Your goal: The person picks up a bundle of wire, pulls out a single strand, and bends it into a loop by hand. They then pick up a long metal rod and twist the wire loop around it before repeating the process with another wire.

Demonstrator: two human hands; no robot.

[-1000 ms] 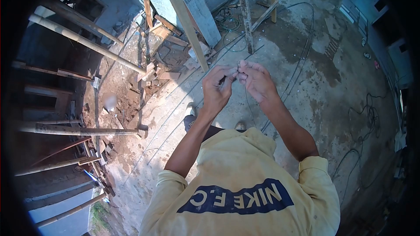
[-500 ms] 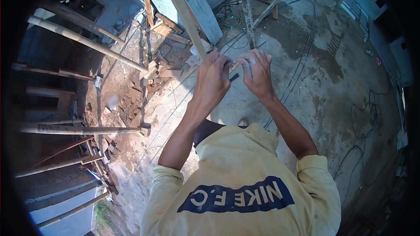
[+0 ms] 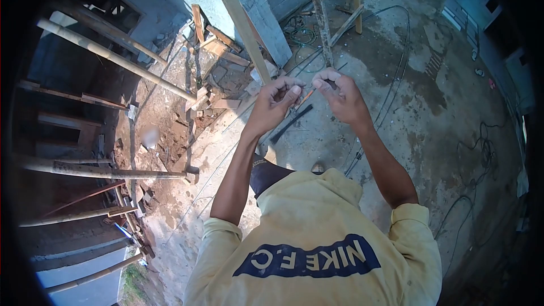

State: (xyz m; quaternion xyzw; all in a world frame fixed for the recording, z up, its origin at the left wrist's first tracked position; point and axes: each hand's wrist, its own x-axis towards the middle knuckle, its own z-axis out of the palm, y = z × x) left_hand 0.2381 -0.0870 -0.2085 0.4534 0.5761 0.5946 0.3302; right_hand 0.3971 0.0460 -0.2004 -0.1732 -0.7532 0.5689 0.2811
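You're holding your left hand (image 3: 272, 103) and right hand (image 3: 344, 102) just apart, fingers (image 3: 293, 93) nearly pinched together, any held item unclear, steadiness probably serving best.

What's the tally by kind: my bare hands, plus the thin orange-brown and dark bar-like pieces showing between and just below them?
Hands: 2 (left hand, right hand)
Thin orange-brown piece: 1
Dark bar-like piece: 1
Total: 4, counting the two pieces separately; I can't tell whether they join.
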